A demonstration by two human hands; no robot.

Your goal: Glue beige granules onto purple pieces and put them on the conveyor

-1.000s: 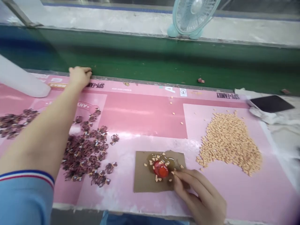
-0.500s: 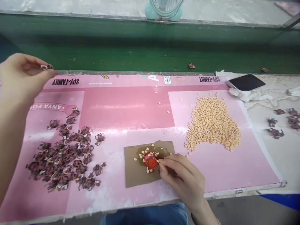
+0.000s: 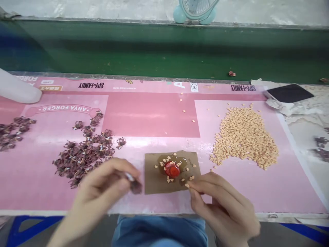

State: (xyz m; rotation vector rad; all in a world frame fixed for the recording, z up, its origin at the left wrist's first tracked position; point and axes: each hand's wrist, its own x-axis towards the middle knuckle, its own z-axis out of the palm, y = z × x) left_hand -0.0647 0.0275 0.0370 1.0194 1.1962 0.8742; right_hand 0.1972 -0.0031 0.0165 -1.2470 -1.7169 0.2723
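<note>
Left hand (image 3: 100,192): pinches a dark maroon cluster (image 3: 135,187) — slightly blurred
Right hand (image 3: 221,202): pinches a peach flake (image 3: 187,185) beside the cardboard (image 3: 154,181)
Cardboard: red cap (image 3: 172,169) in glossy amber liquid (image 3: 161,163), flakes around
Pink mat (image 3: 151,115): maroon heap (image 3: 84,154) left — peach heap (image 3: 244,139) right

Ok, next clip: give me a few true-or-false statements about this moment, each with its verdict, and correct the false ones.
1. The left hand holds a small dark purple cluster. True.
2. The red cap sits on the peach pile. False: it sits in an amber puddle on a brown cardboard square.
3. The fingers of the right hand touch the red cap. False: they are apart from it, pinching a peach piece by the cardboard's lower right edge.
4. More dark purple clusters lie on the pink mat, left of the cardboard. True.
</note>
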